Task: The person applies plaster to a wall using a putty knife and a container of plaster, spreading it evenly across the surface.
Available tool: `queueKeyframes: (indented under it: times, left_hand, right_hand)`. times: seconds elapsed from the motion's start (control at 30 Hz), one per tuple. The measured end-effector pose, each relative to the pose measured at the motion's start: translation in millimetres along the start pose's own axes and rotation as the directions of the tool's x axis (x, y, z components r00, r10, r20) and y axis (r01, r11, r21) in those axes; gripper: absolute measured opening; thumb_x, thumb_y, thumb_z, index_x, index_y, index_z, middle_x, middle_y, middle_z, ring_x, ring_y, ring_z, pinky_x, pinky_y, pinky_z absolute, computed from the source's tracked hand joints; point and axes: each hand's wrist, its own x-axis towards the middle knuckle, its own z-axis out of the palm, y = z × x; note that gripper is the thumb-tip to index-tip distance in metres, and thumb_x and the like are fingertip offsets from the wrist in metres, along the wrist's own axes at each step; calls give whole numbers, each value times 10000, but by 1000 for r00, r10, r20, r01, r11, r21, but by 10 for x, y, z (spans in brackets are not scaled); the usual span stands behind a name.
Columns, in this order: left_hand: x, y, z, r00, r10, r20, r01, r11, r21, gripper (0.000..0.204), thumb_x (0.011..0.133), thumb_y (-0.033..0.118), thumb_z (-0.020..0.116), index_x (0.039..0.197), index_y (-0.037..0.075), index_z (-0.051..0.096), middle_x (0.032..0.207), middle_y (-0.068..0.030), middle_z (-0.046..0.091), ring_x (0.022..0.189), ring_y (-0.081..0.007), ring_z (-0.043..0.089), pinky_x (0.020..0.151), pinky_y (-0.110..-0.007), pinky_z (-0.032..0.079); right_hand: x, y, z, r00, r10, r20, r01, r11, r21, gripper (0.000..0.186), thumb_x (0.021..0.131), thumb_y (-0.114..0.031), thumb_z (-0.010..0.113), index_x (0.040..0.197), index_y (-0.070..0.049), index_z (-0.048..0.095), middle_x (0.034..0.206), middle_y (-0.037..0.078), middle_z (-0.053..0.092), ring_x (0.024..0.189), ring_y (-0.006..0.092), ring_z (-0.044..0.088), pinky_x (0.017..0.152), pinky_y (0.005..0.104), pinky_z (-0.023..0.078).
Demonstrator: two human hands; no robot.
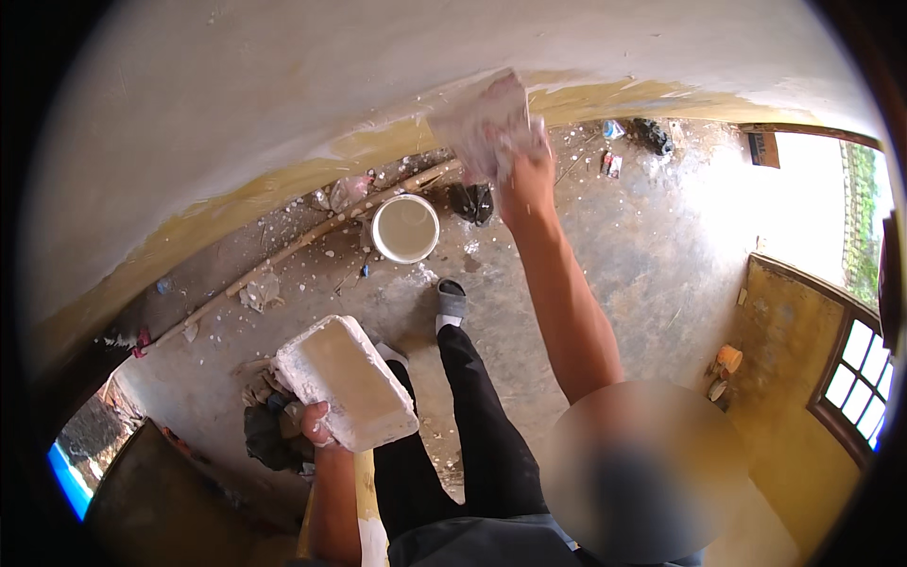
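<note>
By the pale, yellow-streaked wall (283,123), the right hand (523,168) is clamped on a square, paste-smeared blade (487,118), seemingly spreading; the left hand (318,423) grips a white-crusted rectangular tray (299,380). The next stroke probably needs even pressure.

Floor (652,283): pole (307,241) along edge by wall (246,113); bucket (406,229) just before pole. Tray (354,378): in left hand (318,422).

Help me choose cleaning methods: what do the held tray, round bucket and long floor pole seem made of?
Tray: possibly plastic, given its rounded corners; matte whitish crust hides much. Bucket: probably smooth plastic, judging by its plain white rim. Pole: likely wood or bamboo, unpolished, from its dull tan colour.
</note>
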Motion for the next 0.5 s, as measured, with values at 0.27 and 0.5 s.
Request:
queueKeyframes:
  times: [0.27, 0.5]
  left_hand:
    - [70, 112, -325, 997, 72, -3, -71, 994, 78, 686, 658, 152, 505, 1301, 33, 297, 1207, -149, 450, 1100, -311, 455, 956, -430, 355]
    - [-101, 211, -494, 998, 60, -25, -60, 998, -11, 671, 672, 160, 519, 1294, 22, 310, 1219, -151, 455, 1119, -321, 452, 962, -441, 352]
  right_hand:
    - [1677, -1062, -2266, 877, -481, -10, -273, -480, -834, 268, 875, -180, 399, 1062, -93, 569, 1140, 56, 546, 1111, 173, 457, 950, 291, 336]
    - [984, -139, -613, 899, -377, -224, 133, 720, -681, 336, 809, -84, 501, 1128, -78, 397, 1144, 151, 465, 937, 252, 509, 828, 334, 415]
